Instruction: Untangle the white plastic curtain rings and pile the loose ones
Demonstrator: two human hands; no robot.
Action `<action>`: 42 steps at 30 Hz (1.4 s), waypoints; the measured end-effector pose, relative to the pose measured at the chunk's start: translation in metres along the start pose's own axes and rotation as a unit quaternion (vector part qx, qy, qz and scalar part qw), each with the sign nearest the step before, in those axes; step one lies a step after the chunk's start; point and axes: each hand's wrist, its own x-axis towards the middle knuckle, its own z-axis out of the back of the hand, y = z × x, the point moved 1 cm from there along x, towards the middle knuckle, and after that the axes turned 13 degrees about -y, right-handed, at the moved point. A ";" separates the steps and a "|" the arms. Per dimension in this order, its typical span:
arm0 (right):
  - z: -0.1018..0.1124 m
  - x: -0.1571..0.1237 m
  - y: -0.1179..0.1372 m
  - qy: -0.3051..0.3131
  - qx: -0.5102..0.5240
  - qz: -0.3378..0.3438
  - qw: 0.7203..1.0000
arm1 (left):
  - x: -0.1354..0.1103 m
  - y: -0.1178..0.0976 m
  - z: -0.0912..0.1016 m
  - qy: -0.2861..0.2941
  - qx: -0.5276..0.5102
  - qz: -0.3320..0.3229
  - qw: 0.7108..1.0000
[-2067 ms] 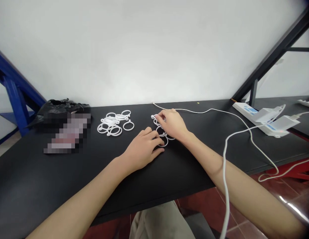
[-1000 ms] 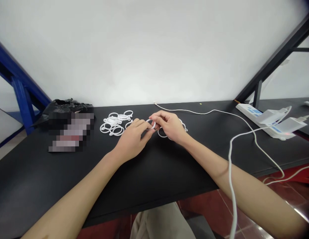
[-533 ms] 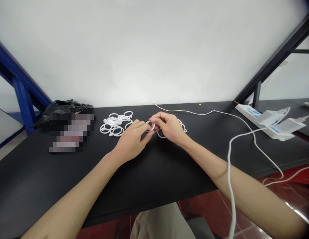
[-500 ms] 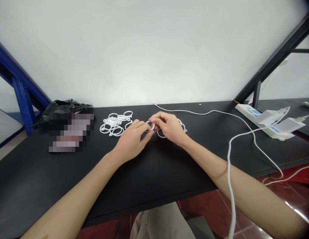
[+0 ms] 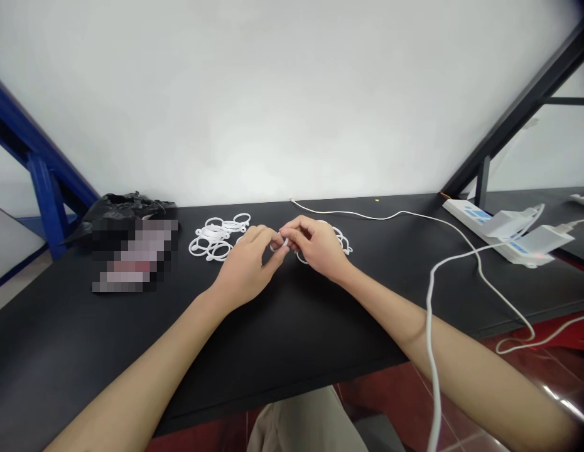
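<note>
My left hand (image 5: 248,263) and my right hand (image 5: 316,247) meet over the middle of the black table (image 5: 292,326). Both pinch one small white plastic ring (image 5: 282,245) between their fingertips, and most of it is hidden by the fingers. A pile of several white rings (image 5: 219,236) lies just left of my left hand. A smaller group of white rings (image 5: 343,241) lies behind my right hand, partly covered by it.
A black plastic bag (image 5: 122,207) and a blurred packet (image 5: 132,254) sit at the left. A thin white cable (image 5: 390,215) runs along the back edge to a white power strip (image 5: 503,232) with adapters at the right. Another white cable (image 5: 431,326) crosses my right forearm.
Both hands rose from the rings by my right hand and came together on one ring. Their fingers have since closed tighter round it, so less of it shows now.
</note>
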 end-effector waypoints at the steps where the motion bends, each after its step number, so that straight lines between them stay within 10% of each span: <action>1: 0.000 -0.001 0.000 -0.002 -0.010 0.014 1.000 | 0.000 0.000 0.001 -0.004 0.004 0.014 1.000; 21: 0.002 0.002 -0.004 -0.014 -0.097 0.054 0.994 | 0.008 0.021 0.006 -0.026 0.033 0.084 0.996; 31: 0.019 0.010 -0.022 0.022 -0.418 0.091 0.904 | 0.008 0.073 0.028 -0.057 0.308 0.114 0.943; 42: 0.009 0.008 -0.019 0.041 -0.353 0.157 0.921 | 0.002 0.030 -0.003 0.007 0.089 -0.003 0.996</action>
